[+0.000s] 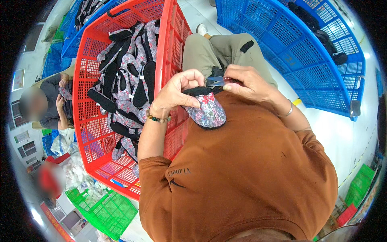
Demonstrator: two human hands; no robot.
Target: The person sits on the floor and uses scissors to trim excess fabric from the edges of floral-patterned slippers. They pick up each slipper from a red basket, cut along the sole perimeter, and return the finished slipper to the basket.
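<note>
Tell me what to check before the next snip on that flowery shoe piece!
1. Left hand grips the floral fabric shoe upper with black trim: ok.
2. Right hand holds the small blue-handled snips: ok.
3. Snip blades rest at the upper's black edge: ok, though the tips are hidden.
4. Left fingers sit away from the blades: cannot tell, they are very close.
5. Red plastic lattice crate of similar pieces stands beside the left arm: ok.

floor (pixel 342 133): pale, glossy | wall (pixel 28 64): white, pictures | light: bright
</note>
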